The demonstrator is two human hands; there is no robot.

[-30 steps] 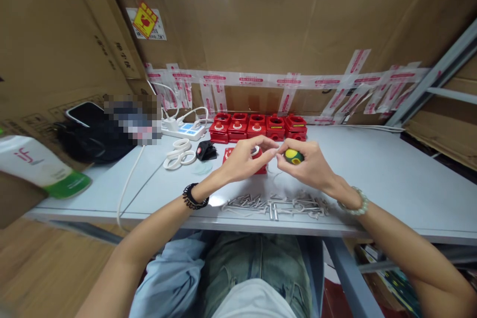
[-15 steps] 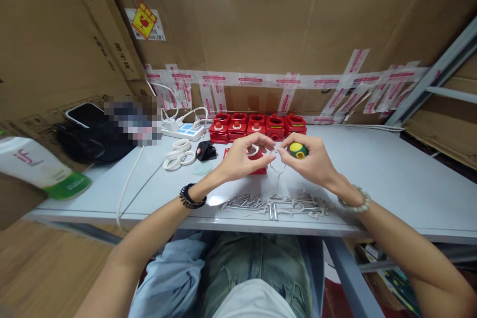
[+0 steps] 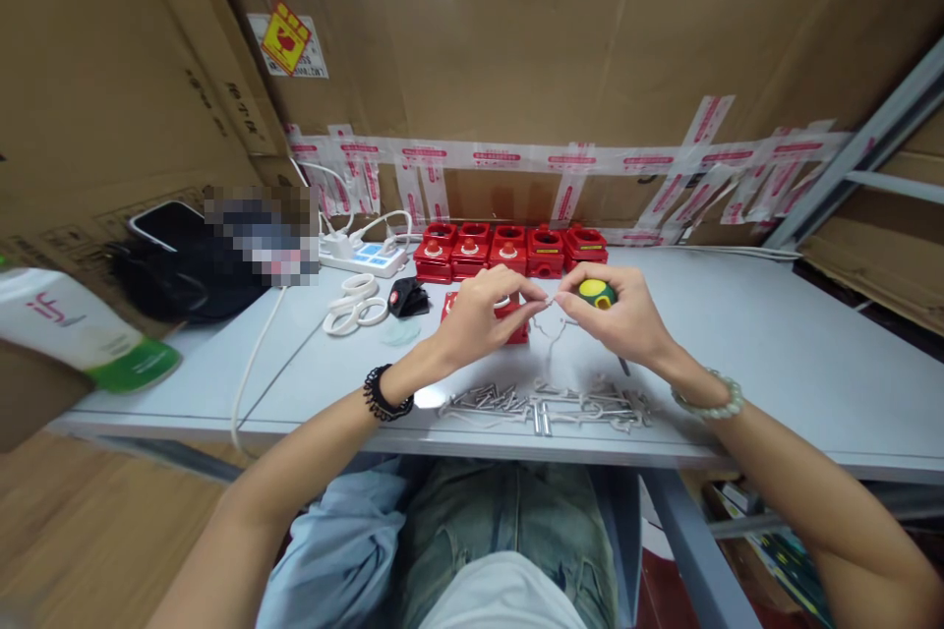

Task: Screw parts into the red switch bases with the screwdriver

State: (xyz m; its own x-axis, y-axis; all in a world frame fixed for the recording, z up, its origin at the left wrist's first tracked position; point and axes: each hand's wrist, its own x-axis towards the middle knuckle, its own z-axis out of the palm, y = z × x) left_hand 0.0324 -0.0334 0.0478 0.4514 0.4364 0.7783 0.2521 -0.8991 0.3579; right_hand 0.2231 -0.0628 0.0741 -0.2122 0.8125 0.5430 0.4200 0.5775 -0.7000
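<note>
My left hand point(image 3: 483, 316) is closed in a pinch, its thumb and fingertips on the end of a thin white string point(image 3: 550, 342). Close beside them, the fingertips of my right hand point(image 3: 623, 319) pinch the same string. A screwdriver point(image 3: 597, 293) with a green and yellow handle is tucked in my right hand, its dark shaft pointing down below the palm. Behind my left hand, partly hidden by it, stands a red housing point(image 3: 519, 332). On the table below both hands lie several metal pins point(image 3: 496, 400) and loops of white string.
Several red housings point(image 3: 508, 251) stand in a row at the back against a taped cardboard box point(image 3: 560, 49). To the left are white-handled scissors point(image 3: 355, 307), a small black item point(image 3: 408, 298), a power strip point(image 3: 373, 259) and a white-green bottle point(image 3: 81, 329).
The fingertips of my left hand have closed together onto the string. My right hand has turned slightly, and the screwdriver's shaft now shows beneath it.
</note>
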